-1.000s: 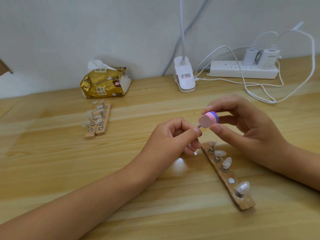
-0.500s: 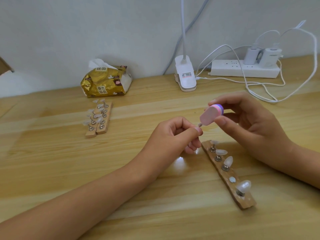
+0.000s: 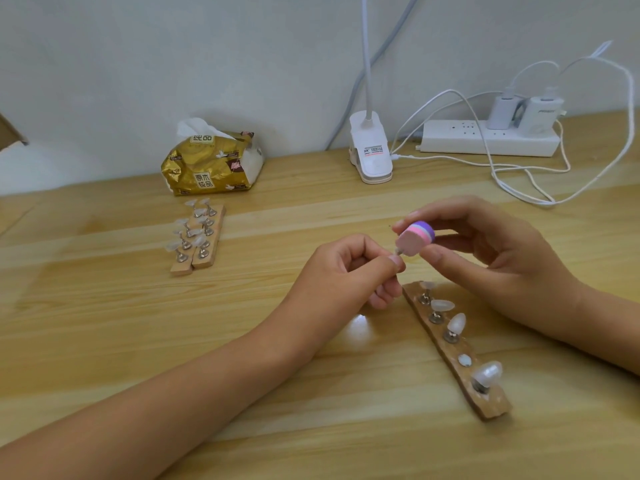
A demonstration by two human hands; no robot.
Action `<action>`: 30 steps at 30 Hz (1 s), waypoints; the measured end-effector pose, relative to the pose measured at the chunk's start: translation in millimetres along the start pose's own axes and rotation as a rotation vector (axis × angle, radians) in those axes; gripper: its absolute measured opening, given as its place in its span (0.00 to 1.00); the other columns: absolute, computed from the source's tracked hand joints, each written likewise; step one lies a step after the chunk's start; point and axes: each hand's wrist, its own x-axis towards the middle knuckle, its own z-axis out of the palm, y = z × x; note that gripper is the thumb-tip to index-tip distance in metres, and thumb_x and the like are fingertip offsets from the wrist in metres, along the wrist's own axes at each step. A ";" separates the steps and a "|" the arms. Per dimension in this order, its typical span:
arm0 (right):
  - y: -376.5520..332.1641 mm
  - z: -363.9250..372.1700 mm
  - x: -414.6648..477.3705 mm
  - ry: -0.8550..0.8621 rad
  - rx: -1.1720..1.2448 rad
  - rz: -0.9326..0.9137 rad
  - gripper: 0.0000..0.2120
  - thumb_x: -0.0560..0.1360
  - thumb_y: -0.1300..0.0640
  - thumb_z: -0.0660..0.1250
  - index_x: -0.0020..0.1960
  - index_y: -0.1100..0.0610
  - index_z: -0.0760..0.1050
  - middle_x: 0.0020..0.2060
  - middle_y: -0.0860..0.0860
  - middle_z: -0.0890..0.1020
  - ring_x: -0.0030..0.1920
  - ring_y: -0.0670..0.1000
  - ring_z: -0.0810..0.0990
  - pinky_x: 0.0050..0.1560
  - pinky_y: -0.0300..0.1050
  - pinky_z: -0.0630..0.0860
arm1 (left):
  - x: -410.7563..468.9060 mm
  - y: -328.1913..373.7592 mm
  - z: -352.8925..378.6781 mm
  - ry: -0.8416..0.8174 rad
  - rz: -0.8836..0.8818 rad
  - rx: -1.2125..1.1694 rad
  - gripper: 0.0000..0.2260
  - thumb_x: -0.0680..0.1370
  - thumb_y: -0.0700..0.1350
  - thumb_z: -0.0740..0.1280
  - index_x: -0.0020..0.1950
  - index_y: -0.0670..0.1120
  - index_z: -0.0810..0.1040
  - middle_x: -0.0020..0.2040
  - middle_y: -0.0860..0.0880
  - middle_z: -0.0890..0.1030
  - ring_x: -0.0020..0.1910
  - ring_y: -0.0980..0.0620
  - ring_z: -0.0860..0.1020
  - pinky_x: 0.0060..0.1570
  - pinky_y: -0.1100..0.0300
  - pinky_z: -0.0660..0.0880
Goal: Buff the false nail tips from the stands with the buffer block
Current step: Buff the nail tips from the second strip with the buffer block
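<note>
Pinching layered pink-purple buffer block point(image 3: 415, 240), right hand point(image 3: 485, 261) | left hand point(image 3: 346, 275) pinching nail tip point(image 3: 399, 251) (seemingly; mostly hidden)

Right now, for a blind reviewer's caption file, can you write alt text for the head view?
The right hand holds a pink-and-purple buffer block against a small peg pinched in the left hand, near a wooden stand with four nail tips. Two more stands, a tissue pack, a lamp clip and a power strip lie behind.
</note>
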 end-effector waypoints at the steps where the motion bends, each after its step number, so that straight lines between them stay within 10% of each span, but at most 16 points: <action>1: 0.4 -0.8 -0.3 -0.001 0.013 0.029 0.09 0.79 0.56 0.67 0.59 0.52 0.74 0.55 0.53 0.82 0.57 0.49 0.82 0.57 0.44 0.80 | -0.2 0.0 0.0 0.000 -0.001 -0.001 0.06 0.77 0.39 0.67 0.41 0.42 0.78 0.29 0.51 0.79 0.29 0.56 0.75 0.33 0.66 0.74; 30: 1.8 0.8 -1.0 0.050 0.046 0.007 0.13 0.77 0.49 0.68 0.59 0.51 0.73 0.54 0.51 0.81 0.57 0.51 0.82 0.56 0.41 0.79 | -0.8 0.3 0.5 -0.011 0.011 -0.004 0.05 0.77 0.38 0.67 0.42 0.40 0.78 0.30 0.50 0.80 0.30 0.56 0.76 0.33 0.67 0.74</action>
